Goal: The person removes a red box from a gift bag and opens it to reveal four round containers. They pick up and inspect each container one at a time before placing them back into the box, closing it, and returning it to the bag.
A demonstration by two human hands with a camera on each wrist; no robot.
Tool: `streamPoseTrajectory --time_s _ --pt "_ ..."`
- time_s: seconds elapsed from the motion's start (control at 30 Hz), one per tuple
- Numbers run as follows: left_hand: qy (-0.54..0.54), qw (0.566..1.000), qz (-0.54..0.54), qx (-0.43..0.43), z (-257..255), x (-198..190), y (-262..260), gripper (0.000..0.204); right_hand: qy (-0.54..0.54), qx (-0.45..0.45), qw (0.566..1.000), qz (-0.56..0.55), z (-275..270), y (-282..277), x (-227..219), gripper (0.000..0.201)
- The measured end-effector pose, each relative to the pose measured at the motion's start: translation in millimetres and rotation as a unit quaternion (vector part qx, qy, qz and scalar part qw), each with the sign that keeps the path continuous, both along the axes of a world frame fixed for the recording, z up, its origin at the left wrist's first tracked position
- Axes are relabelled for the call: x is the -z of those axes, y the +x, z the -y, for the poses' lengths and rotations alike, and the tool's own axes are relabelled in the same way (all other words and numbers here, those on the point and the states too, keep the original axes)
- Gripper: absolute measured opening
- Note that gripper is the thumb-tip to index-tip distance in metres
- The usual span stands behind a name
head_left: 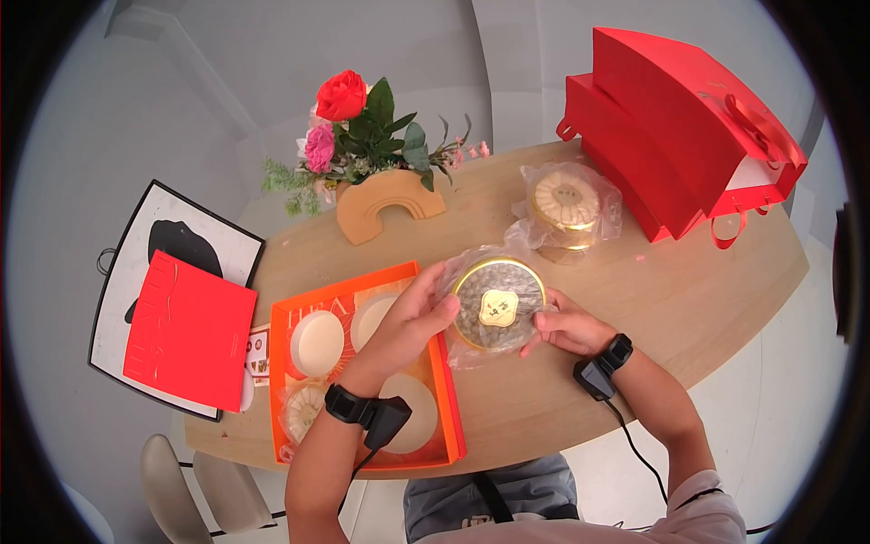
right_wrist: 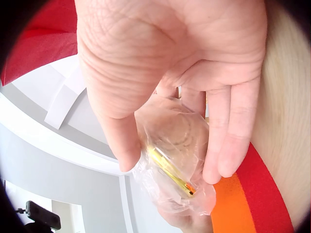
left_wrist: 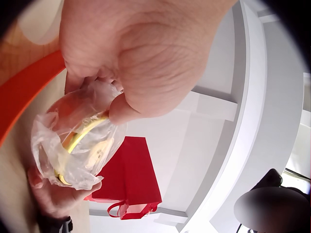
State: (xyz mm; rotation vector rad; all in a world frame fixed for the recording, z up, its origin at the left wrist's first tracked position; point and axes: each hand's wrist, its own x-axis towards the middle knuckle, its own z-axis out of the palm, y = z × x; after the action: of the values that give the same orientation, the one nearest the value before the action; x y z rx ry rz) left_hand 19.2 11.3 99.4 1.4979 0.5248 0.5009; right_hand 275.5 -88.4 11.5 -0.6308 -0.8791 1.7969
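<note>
Both hands hold a round, gold-rimmed clear tin (head_left: 476,326) wrapped in a transparent plastic bag (head_left: 467,356), its gold label tilted up toward the head camera. My left hand (head_left: 412,315) grips the left side, thumb on the edge and fingers behind. On the opposite side, my right hand (head_left: 575,326) pinches the wrapped tin with thumb and fingers. Crumpled bag plastic (left_wrist: 65,155) bunches around the gold rim in the left wrist view. Below the left forearm lies an orange box (head_left: 362,279) with round recesses; a bagged tin (head_left: 304,412) sits in its near left one.
Two stacked bagged tins (head_left: 566,204) stand at the back, beside large red gift bags (head_left: 652,136). A flower arrangement in an arched tan vase (head_left: 362,213) stands behind the box. Left lies a red folder (head_left: 195,331) on a black-framed picture (head_left: 113,317). Chairs (head_left: 168,480) stand at lower left.
</note>
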Motion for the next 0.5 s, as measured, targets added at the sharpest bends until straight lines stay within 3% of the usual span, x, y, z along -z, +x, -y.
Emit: streamPoseTrajectory --time_s 0.5 --pt "-0.045 0.997 0.05 -0.022 -0.1 -4.7 -1.5 0.069 0.029 -0.002 0.997 -0.071 -2.1 3.9 7.8 0.069"
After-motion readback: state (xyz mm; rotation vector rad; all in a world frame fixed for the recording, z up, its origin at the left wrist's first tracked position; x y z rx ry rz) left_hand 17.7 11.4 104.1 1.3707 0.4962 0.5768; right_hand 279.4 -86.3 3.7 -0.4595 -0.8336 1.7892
